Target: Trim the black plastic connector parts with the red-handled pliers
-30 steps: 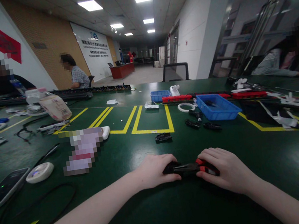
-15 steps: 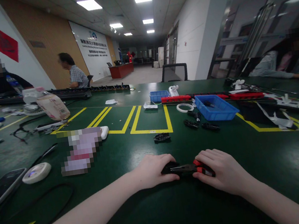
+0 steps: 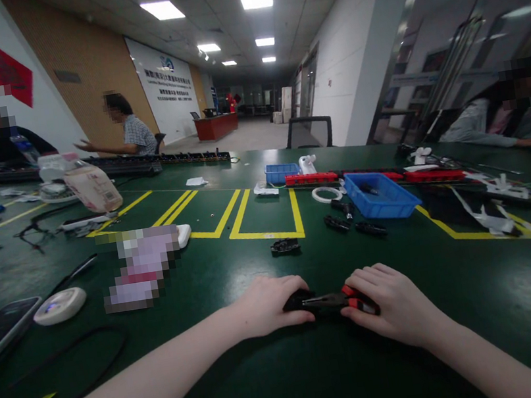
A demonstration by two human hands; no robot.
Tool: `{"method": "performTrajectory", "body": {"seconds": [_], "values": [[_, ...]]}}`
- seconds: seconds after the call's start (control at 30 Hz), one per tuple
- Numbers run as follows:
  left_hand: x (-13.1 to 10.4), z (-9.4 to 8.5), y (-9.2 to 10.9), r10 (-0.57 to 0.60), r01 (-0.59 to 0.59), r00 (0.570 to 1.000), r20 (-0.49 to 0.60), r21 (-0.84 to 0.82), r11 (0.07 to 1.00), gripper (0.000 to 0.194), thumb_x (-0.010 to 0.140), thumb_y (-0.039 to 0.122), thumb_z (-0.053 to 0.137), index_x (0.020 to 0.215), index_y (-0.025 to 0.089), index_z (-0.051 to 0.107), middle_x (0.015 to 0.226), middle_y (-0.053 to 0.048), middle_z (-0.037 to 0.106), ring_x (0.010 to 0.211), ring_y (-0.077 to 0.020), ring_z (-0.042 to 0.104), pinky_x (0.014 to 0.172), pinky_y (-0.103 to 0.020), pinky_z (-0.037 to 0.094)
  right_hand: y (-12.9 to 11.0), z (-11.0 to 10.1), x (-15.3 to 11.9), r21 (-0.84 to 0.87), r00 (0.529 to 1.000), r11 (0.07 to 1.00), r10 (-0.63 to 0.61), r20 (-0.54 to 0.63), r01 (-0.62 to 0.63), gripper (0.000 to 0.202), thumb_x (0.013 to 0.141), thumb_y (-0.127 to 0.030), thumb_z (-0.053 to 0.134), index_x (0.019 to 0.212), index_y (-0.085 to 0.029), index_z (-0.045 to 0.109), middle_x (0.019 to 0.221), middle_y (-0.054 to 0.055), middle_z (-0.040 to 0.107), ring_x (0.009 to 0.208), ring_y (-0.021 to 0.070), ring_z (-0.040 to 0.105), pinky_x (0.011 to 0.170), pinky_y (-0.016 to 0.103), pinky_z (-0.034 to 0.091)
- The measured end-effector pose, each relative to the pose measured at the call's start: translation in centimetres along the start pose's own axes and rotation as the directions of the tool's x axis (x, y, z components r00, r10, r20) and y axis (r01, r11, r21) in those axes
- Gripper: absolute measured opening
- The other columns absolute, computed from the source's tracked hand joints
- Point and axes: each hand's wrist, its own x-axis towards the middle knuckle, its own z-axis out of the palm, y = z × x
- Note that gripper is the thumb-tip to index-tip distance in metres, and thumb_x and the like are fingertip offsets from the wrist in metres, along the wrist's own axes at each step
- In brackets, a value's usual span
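A glossy dark-green bench (image 3: 332, 375) is spreading below, two bare forearms (image 3: 172, 372) slanting inward across it, the left hand (image 3: 266, 305) and right hand (image 3: 386, 304) facing each other. A white wall sign (image 3: 170, 93) is showing black Chinese characters above finer Latin lettering. The right hand is gripping red-and-black-handled metal pliers (image 3: 336, 299), their tips reaching a small black part (image 3: 297, 301) that the left fingers and thumb are pinching at centre front

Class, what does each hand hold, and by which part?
Right hand: pliers, by the handles. Left hand: a black piece, between thumb and fingers; exact spot unclear.
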Motion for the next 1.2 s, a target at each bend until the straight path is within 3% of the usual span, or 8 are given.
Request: {"method": "performTrajectory", "body": {"seconds": [0.27,1.2], "values": [[0.02,0.1,-0.05,0.003,-0.003,1.0,-0.012,0.01,1.0,0.032,0.083,0.045,0.061,0.105,0.022,0.054,0.088,0.001,0.066,0.07,-0.0165,0.062,0.056,-0.022,0.036,-0.61,0.05,0.06,0.041,0.999,0.999,0.029,-0.031,-0.028,0.024,0.085,-0.042,0.051,0.08,-0.019,0.059,0.077,0.003,0.062,0.068,0.0157,0.054,0.077,0.035,0.036],[-0.06,-0.07,0.15,-0.014,0.014,1.0,0.005,0.016,1.0,0.033,0.083,0.045,0.061,0.106,0.023,0.053,0.091,0.0,0.067,0.074,-0.0177,0.064,0.059,-0.023,0.039,-0.49,-0.25,0.06,0.016,0.999,1.0,0.007,-0.047,-0.006,0.023,0.084,-0.041,0.052,0.08,-0.019,0.059,0.075,0.002,0.062,0.067,0.0157,0.054,0.079,0.035,0.035]]}}
